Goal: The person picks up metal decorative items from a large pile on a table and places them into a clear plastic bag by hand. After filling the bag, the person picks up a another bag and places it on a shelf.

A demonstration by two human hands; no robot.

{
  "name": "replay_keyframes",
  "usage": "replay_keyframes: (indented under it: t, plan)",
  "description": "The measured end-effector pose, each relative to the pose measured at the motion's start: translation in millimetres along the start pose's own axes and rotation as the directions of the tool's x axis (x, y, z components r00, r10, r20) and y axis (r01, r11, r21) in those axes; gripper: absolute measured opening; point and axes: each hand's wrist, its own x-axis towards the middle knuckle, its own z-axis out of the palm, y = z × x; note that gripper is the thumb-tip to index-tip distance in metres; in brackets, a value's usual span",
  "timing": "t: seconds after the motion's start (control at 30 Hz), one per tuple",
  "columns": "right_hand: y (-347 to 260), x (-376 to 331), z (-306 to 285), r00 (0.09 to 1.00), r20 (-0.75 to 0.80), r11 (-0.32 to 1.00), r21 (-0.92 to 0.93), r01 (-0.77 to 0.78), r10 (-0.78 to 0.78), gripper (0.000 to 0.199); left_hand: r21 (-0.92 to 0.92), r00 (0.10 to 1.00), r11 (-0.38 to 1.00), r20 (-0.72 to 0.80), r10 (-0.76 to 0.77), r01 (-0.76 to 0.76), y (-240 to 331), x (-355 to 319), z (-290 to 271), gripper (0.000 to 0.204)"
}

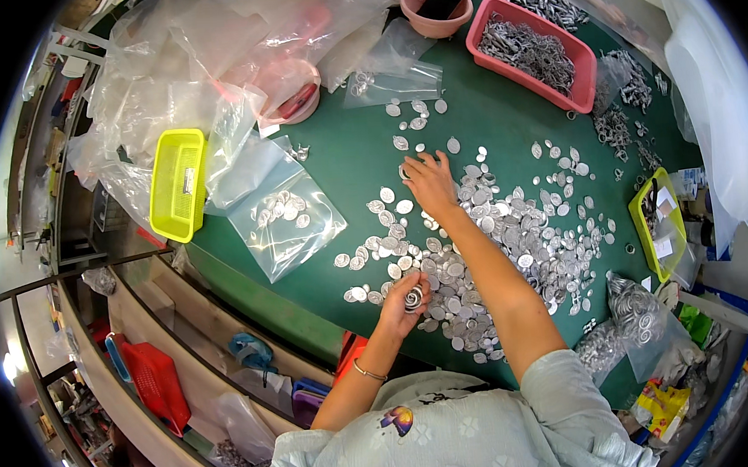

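Head cam: L hand (pixel 398 308) holds silver pcs (pixel 413 298); R hand (pixel 431 185) spread; tray label (pixel 188 181) illegible.

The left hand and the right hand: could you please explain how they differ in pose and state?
The left hand is curled around silvery pieces, while the right hand is open with fingers spread. The left hand is nearer the person's body; the right hand reaches farther across the green table. The left hand has a bracelet at its wrist; the right hand has none. Both are ungloved and near silvery medals.
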Motion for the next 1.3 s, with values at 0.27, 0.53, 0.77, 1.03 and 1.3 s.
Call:
replay_keyframes:
  t: [0.27, 0.53, 0.77, 1.03, 1.3]
  plan:
    - [-32, -56, -46, 0.838, 0.029, 0.544, 0.748, -0.380, 0.545, 0.008, -0.008, 0.997, 0.998, 0.055, 0.055, -0.054, -2, 8, -8, 0.045]
    - [-43, -182, -115, 0.721, -0.067, 0.574, 0.657, -0.488, 0.689, 0.011, -0.029, 0.942, 0.974, 0.264, -0.208, 0.223, -38, 17, -2, 0.033]
    - [42, -276, -116, 0.537, -0.294, 0.487, -0.231, -0.843, 0.791, 0.050, 0.221, 0.892, 0.909, 0.211, -0.399, 0.354, -85, 3, 13, 0.016]
    - [-24, -308, -124, 0.765, -0.027, 0.761, -0.086, -0.643, 0.643, 0.045, 0.376, 0.901, 0.851, 0.086, -0.425, 0.366, -118, -18, 5, 0.015]
    - [-26, -309, -139, 0.774, -0.233, 0.808, 0.210, -0.551, 0.588, 0.042, 0.340, 0.939, 0.889, 0.045, -0.340, 0.306, -119, -29, -1, 0.020]
